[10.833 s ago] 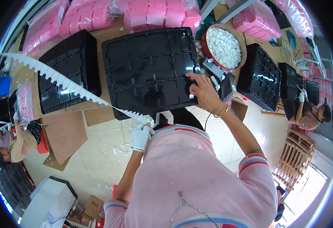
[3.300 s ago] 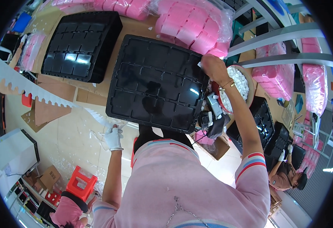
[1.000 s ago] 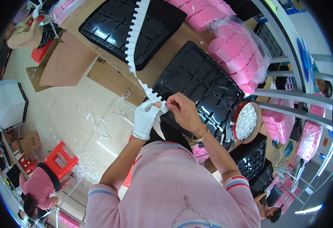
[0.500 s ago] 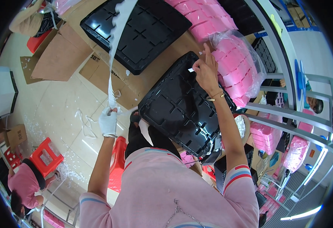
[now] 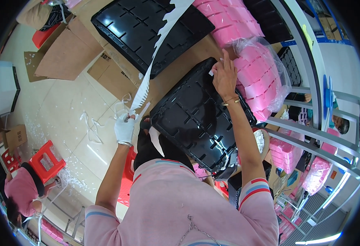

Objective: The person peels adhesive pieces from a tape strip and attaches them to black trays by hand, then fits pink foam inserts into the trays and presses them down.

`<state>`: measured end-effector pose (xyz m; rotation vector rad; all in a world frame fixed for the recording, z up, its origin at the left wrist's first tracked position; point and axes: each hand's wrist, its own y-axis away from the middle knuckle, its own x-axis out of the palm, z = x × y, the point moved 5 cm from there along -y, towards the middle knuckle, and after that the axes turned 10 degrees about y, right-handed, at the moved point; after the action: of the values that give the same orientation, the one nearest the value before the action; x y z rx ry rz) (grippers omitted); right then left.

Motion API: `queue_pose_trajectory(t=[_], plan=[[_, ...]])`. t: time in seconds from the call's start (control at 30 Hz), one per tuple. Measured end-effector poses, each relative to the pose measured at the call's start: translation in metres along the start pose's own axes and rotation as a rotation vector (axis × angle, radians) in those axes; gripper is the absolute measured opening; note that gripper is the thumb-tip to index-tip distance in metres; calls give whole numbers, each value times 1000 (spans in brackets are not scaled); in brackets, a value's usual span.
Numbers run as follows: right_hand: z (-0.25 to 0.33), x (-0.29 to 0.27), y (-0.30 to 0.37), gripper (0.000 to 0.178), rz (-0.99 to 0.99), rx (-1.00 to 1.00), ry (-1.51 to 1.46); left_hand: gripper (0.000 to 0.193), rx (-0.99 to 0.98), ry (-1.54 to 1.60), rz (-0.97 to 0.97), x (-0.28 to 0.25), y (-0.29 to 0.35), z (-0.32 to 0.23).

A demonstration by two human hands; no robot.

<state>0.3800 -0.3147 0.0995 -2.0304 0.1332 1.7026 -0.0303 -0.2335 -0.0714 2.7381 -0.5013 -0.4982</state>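
Observation:
My left hand [image 5: 124, 129], in a white glove, is closed on the lower end of a long white strip [image 5: 142, 95] with one toothed edge. The strip rises past a second black plastic tray [image 5: 145, 26] to the top of the view. In front of me a black plastic tray [image 5: 184, 112] with grooved compartments lies tilted across my lap. Over its far right corner, my bare right hand [image 5: 226, 80] pinches a small white piece [image 5: 211, 72] between thumb and finger, its other fingers stretched out.
Pink wrapped stacks [image 5: 257, 71] stand beside the tray on the right, near a grey metal frame [image 5: 311, 128]. Cardboard [image 5: 71, 47] lies at far left. A red stool [image 5: 47, 161] and a person in pink [image 5: 22, 188] are at lower left. White scraps litter the floor [image 5: 75, 119].
The upper part of the white strip has swung to the right. My left hand has shifted slightly right and down with its end, and my right hand stays over the tray's corner.

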Motion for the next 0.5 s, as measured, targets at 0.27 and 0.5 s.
queue_pose_trajectory(t=[0.27,0.5], plan=[[-10,8,2,9,35,38,-213,18,-115,185,32,11,0,-22],[-1,10,-3,16,17,-34,-120,10,-76,103,79,12,-6,-23]])
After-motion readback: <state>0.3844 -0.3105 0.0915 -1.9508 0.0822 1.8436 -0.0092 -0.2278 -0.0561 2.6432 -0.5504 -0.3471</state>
